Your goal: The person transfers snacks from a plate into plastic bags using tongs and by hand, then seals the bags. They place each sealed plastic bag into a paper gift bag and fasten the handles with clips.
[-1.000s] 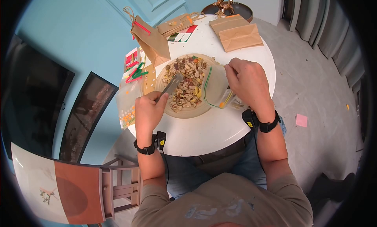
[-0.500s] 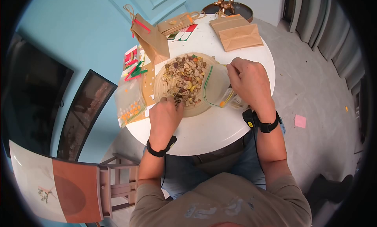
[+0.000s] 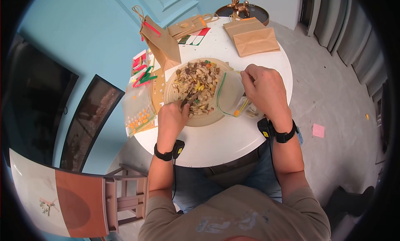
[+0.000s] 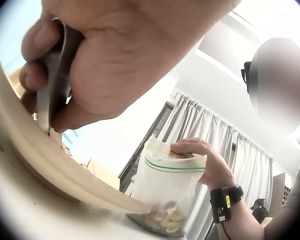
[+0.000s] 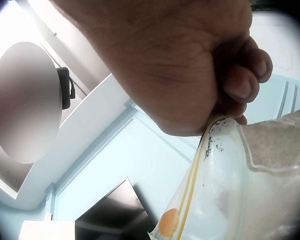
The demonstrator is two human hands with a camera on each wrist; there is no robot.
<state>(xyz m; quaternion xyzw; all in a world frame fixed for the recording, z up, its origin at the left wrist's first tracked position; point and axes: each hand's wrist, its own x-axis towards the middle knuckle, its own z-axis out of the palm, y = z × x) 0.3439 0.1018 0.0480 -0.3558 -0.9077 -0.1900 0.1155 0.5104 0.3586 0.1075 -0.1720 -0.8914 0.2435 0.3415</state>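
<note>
In the head view, the left hand point(image 3: 171, 120) grips metal tongs point(image 3: 191, 97) whose tips are down among the mixed dried pieces point(image 3: 205, 77) on a round tan tray point(image 3: 171, 87). The left wrist view has the bent metal of the tongs point(image 4: 54, 82) between thumb and fingers, just over the tray's rim. The right hand point(image 3: 266, 90) pinches the top edge of a clear zip bag point(image 3: 228, 93) at the tray's right side. Several pieces lie in the bottom of that bag point(image 4: 170, 190) in the left wrist view.
Brown paper bags point(image 3: 256, 39) stand at the back of the white table point(image 3: 233, 147). Another upright paper bag point(image 3: 163, 45) is behind the tray. At the left lie red and green strips point(image 3: 143, 77) and a clear bag with orange dots point(image 3: 138, 109).
The left hand came down and toward the near left part of the tray, then the tongs' tips swung up and right into the pieces. The right hand and its bag have barely moved.
</note>
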